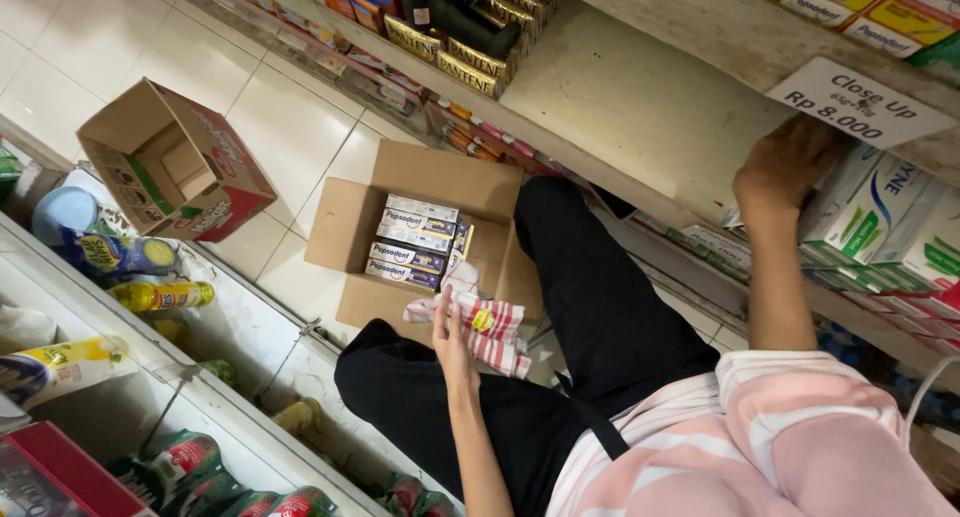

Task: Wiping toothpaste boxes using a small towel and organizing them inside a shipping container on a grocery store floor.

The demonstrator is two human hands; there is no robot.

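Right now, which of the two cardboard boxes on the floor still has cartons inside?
The flat brown box beside the knee holds cartons. The red-sided box further left, tipped over, shows only bare cardboard inside.
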